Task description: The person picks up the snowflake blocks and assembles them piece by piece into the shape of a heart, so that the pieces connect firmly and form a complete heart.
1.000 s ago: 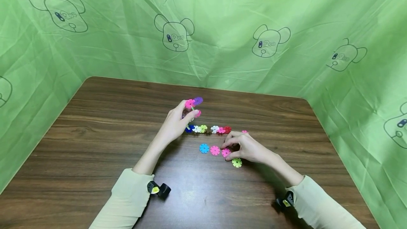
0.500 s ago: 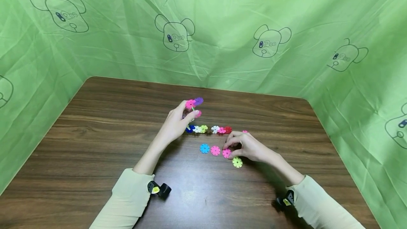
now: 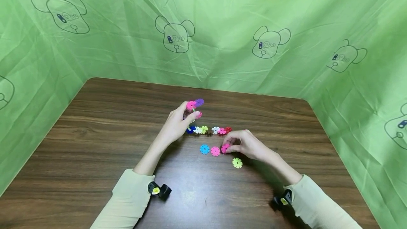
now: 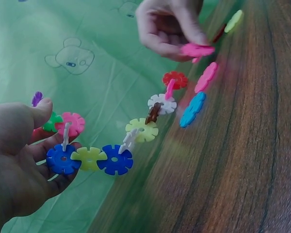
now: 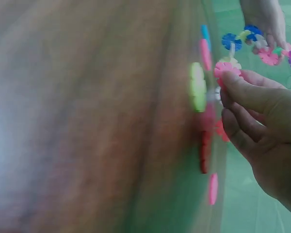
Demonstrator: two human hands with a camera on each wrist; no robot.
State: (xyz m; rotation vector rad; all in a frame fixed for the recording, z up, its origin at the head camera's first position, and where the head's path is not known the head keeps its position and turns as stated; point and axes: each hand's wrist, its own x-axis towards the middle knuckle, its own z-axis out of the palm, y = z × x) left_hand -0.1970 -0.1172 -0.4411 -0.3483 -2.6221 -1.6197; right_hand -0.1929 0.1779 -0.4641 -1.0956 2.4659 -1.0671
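Note:
My left hand [image 3: 176, 124] holds one end of a chain of interlocking plastic discs [image 4: 90, 160], notched like flowers. The chain runs through purple, pink, green, white, blue, yellow and brown pieces to a red disc [image 4: 175, 79] at its far end. The right hand [image 3: 246, 144] pinches a single pink disc [image 3: 225, 148] between thumb and fingers, just off the table. Beside it lie a second pink disc [image 3: 215, 151], a light blue disc [image 3: 204, 149] and a yellow-green disc [image 3: 237, 163]. Fingers cover parts of the chain's held end.
In the right wrist view, a loose red disc [image 5: 203, 151] and another pink disc [image 5: 213, 189] lie on the table beyond the yellow-green one. The brown wooden table [image 3: 95, 144] is bordered by green cloth [image 3: 219, 66] with line-drawn bear heads.
The right hand has picked the pink disc up off the table and shifted slightly left and away with it. The left hand and its chain stay nearly still.

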